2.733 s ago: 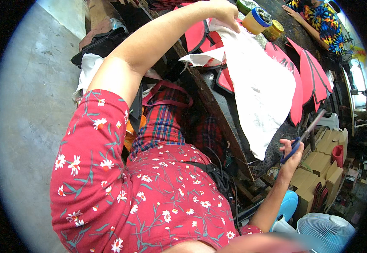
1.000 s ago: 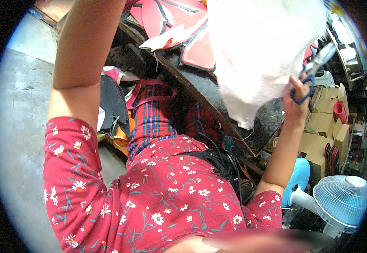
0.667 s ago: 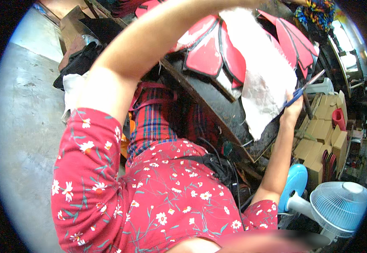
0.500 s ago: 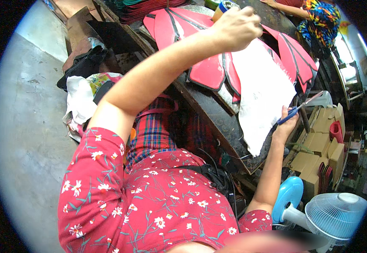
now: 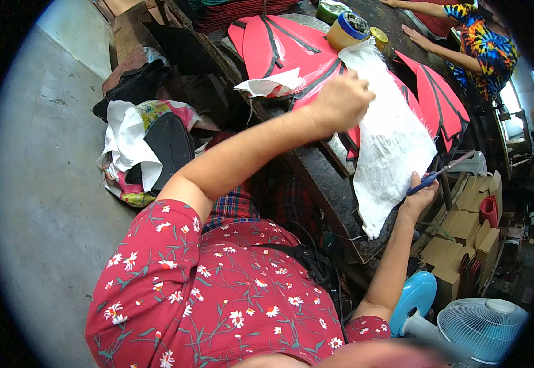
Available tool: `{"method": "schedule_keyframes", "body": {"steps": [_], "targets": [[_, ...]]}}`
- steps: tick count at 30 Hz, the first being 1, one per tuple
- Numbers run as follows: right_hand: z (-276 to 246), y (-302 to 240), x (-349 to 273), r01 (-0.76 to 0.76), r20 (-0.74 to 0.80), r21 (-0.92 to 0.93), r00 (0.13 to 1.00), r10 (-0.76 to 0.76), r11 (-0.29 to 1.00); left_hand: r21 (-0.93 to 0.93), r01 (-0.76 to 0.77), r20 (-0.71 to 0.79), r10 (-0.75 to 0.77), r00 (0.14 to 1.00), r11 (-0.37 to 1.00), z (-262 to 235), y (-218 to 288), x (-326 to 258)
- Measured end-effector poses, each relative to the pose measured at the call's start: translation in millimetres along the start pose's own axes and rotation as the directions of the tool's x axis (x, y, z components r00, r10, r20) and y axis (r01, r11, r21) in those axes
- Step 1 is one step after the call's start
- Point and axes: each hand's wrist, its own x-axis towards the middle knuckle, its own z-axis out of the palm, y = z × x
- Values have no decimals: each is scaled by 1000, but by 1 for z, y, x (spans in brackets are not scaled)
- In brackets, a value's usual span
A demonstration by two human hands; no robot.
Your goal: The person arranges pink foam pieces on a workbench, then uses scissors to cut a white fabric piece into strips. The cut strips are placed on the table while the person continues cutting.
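Observation:
A white cloth (image 5: 386, 153) with a frayed right edge lies over the red panels on the bench, its lower corner hanging over the near edge. My left hand (image 5: 342, 101) is closed in a fist above the cloth's left edge; whatever its fingers may hold is hidden. My right hand (image 5: 420, 195) grips blue-handled scissors (image 5: 425, 183) beside the cloth's lower right edge, blades pointing up and right. Several red panels with black edging (image 5: 304, 58) lie beneath and around the cloth. Left of my left hand, a smaller white piece (image 5: 273, 84) rests over the panels.
A jar with a blue rim (image 5: 347, 30) and a small yellow tin (image 5: 378, 38) stand at the bench's back. Across it, another person's hands (image 5: 417, 38) rest on the surface. Cardboard boxes (image 5: 457, 236) and a blue-white fan (image 5: 481, 328) are at right; a bag with white cloth (image 5: 129, 144) is left.
My left fist has come down and slightly left, from above the jar to the cloth's left edge. My right hand still holds the scissors. The view has shifted a little.

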Motion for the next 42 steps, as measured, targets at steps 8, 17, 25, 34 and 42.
{"method": "schedule_keyframes", "body": {"steps": [8, 17, 25, 34, 42], "targets": [[-1, 3, 3, 31, -140, 52, 990, -24, 998, 38, 408, -617, -299, 727, 912, 32, -74, 75], [4, -9, 1, -41, -107, 29, 993, 43, 999, -22, 317, -304, -309, 901, 948, 45, -146, 107], [6, -16, -1, -37, -107, -17, 994, 35, 999, 447, 301, -466, -68, 882, 843, 20, -132, 103], [5, -12, -3, -39, -58, 13, 997, 40, 999, 310, 286, 207, -358, 910, 907, 50, -94, 97], [-2, -11, -5, -28, -110, -45, 994, 22, 999, 301, 248, 264, -330, 906, 921, 58, -128, 129]]}}
